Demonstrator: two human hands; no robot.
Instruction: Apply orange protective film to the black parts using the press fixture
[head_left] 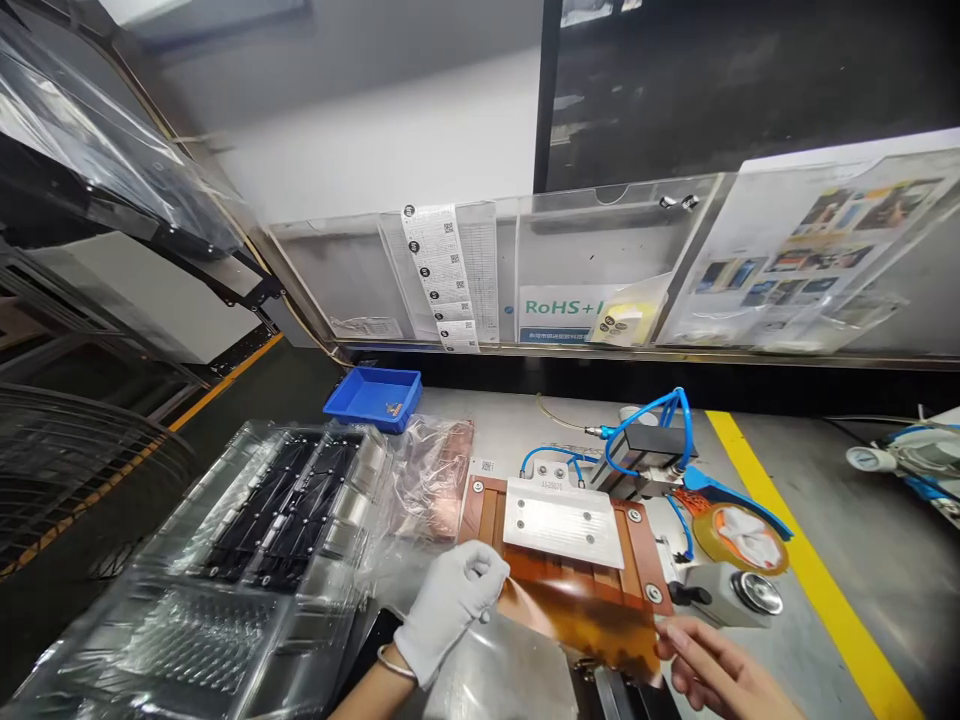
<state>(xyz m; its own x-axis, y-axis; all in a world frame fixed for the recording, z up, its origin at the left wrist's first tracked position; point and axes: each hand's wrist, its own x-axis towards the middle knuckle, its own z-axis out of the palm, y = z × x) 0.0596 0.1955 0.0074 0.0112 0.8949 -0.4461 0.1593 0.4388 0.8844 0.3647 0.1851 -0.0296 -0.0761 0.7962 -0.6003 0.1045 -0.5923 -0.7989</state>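
Note:
My left hand [452, 595], in a white glove, pinches the left edge of a thin amber film sheet [592, 622]. My bare right hand [716, 668] holds the same sheet at its right edge, fingers under it. The sheet hangs in front of a brown fixture [637, 555] that carries a silver metal plate [562, 520]. Below the sheet lies a shiny metal surface [502, 670].
A clear plastic tray with black parts [281, 510] sits at the left, crumpled plastic bags [431, 475] beside it. A blue bin [373, 397] stands behind. Blue air hoses [645, 420], a tape dispenser [739, 530] and a yellow floor line [810, 570] lie to the right.

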